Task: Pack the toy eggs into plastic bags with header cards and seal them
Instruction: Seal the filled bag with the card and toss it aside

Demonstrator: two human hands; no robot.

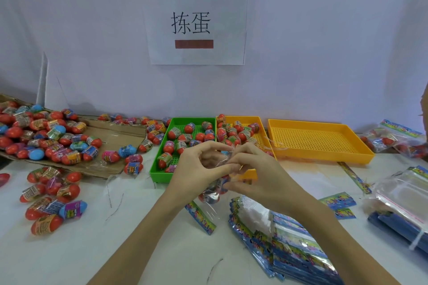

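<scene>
My left hand [196, 169] and my right hand [252, 173] meet above the table, both pinching the top of a clear plastic bag [214, 192]. The bag hangs below my fingers with toy eggs inside; its blue header card [201, 218] trails down to the table. Loose toy eggs [53, 190], red with printed wraps, lie at the left. A green tray [159, 169] and a yellow tray [261, 122] behind my hands hold more eggs.
An empty yellow tray [319, 141] stands at the right. Flattened cardboard [111, 139] with many eggs lies at the left. A stack of bags with header cards [289, 245] lies under my right forearm. Packed bags [391, 137] sit at the far right. A wall with a paper sign [196, 23] rises behind.
</scene>
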